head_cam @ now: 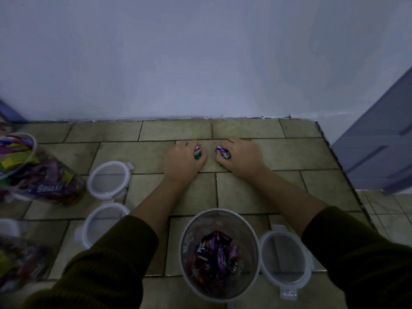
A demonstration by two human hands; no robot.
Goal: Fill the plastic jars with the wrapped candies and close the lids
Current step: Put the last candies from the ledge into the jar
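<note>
My left hand (181, 160) rests on the tiled floor with its fingers curled round a red and green wrapped candy (197, 152). My right hand (239, 158) lies beside it and grips a purple wrapped candy (223, 152). An open clear plastic jar (219, 254) stands near me between my forearms, partly filled with purple and red candies. Its clear lid (284, 257) lies flat to its right.
Two more clear lids (109, 179) (101, 224) lie on the floor at left. A jar full of candies (38, 172) lies at far left, another candy-filled jar (20, 262) at bottom left. A wall runs behind; a door (381, 139) stands at right.
</note>
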